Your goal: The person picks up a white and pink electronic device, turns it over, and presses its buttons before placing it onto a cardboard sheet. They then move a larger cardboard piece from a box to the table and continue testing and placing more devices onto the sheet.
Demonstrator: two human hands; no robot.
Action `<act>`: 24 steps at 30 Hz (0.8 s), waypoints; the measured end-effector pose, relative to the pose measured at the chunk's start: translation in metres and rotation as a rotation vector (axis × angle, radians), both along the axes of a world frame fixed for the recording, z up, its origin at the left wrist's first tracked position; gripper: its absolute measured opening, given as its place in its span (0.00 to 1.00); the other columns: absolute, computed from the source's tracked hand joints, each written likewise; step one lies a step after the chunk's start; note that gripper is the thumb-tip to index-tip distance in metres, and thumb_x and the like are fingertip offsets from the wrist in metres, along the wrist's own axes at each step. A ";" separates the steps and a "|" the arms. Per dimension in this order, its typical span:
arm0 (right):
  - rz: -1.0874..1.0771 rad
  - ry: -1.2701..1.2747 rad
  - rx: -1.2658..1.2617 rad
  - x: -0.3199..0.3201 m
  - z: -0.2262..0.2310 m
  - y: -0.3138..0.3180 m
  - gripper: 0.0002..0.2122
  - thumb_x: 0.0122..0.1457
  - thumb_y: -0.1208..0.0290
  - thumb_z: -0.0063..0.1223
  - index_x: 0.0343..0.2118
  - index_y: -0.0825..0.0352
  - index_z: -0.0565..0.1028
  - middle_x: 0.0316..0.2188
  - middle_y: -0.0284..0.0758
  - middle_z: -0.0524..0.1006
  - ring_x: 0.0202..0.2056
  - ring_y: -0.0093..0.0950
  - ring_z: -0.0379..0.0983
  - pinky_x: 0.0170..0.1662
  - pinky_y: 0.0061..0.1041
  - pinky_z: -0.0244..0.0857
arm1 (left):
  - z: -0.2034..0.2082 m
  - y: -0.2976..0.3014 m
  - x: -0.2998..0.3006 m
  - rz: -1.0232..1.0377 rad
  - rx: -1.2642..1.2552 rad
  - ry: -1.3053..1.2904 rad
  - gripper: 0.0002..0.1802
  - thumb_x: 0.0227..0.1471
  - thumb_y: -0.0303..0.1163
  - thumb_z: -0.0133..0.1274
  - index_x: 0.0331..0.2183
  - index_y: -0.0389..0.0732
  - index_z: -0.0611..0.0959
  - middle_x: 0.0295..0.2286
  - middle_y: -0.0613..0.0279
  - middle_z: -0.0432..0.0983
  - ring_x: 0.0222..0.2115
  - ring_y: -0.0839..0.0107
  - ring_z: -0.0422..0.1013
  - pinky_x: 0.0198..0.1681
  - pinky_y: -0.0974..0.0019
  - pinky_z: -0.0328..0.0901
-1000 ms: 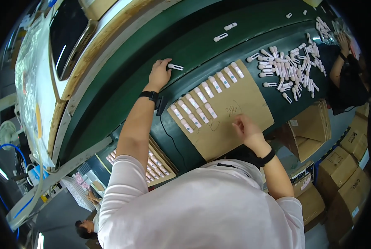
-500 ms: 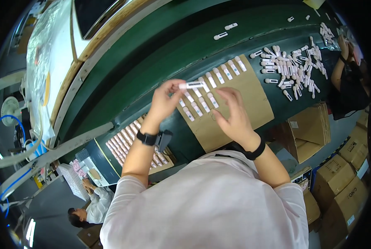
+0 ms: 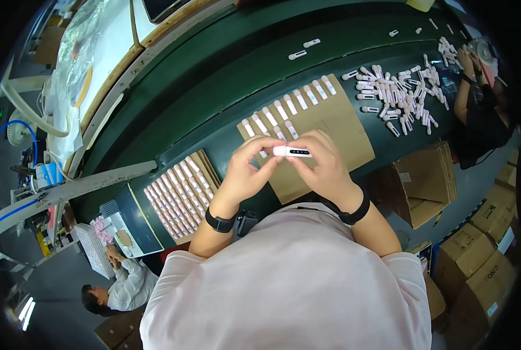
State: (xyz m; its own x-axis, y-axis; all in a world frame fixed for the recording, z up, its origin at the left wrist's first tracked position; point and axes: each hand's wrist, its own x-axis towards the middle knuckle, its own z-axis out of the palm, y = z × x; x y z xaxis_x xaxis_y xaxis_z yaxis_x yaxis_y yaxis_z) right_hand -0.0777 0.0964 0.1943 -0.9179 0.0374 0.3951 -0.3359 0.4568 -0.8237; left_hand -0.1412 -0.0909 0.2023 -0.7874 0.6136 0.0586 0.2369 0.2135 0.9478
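Observation:
Over the near part of a cardboard sheet [image 3: 339,134], both of my hands hold one small white stick-shaped device [image 3: 292,151] with a rounded head and a dark panel. My left hand [image 3: 244,169] pinches it at the rounded head. On the panel end, the thumb and fingers of my right hand [image 3: 324,166] close on it. A slanting row of similar devices [image 3: 300,99] lies on the sheet beyond my hands. Part of a second, shorter row shows just above my fingers; my hands hide some of it.
A loose heap of the same devices [image 3: 409,96] lies to the right. At left, more stand in tight rows on cardboard [image 3: 205,158]. Two single pieces lie on the green surface beyond. An open carton [image 3: 424,186] is at near right. Other people sit at lower left and far right.
My hands were apart, the left one alone holding the device over the rows. Now they have come together nearer my body, the right hand has closed on the device, and its dark panel shows.

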 end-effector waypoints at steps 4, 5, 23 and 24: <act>-0.006 0.021 0.010 0.009 0.004 0.002 0.12 0.47 0.81 0.61 0.36 0.67 0.74 0.33 0.37 0.76 0.35 0.37 0.72 0.38 0.31 0.65 | 0.009 0.006 0.010 0.016 0.046 -0.023 0.14 0.49 0.22 0.58 0.41 0.35 0.80 0.37 0.60 0.76 0.39 0.72 0.71 0.45 0.69 0.65; -0.009 0.026 0.016 0.011 0.005 0.003 0.12 0.47 0.81 0.61 0.35 0.67 0.74 0.33 0.37 0.76 0.35 0.37 0.72 0.38 0.31 0.65 | 0.011 0.007 0.012 0.030 0.070 -0.047 0.13 0.49 0.22 0.59 0.40 0.35 0.80 0.36 0.60 0.75 0.39 0.72 0.71 0.45 0.69 0.65; 0.037 -0.224 0.111 0.016 -0.007 0.012 0.07 0.50 0.77 0.58 0.32 0.66 0.74 0.29 0.34 0.75 0.29 0.32 0.71 0.34 0.29 0.64 | -0.006 0.011 0.007 0.029 -0.061 0.108 0.12 0.47 0.24 0.61 0.37 0.36 0.81 0.34 0.58 0.77 0.36 0.68 0.73 0.42 0.68 0.66; 0.020 -0.269 0.121 0.013 -0.015 0.012 0.07 0.50 0.76 0.58 0.32 0.66 0.74 0.29 0.35 0.76 0.29 0.32 0.72 0.33 0.29 0.65 | -0.012 0.011 0.005 0.058 -0.061 0.083 0.12 0.47 0.24 0.60 0.37 0.36 0.81 0.34 0.58 0.77 0.36 0.68 0.73 0.42 0.68 0.67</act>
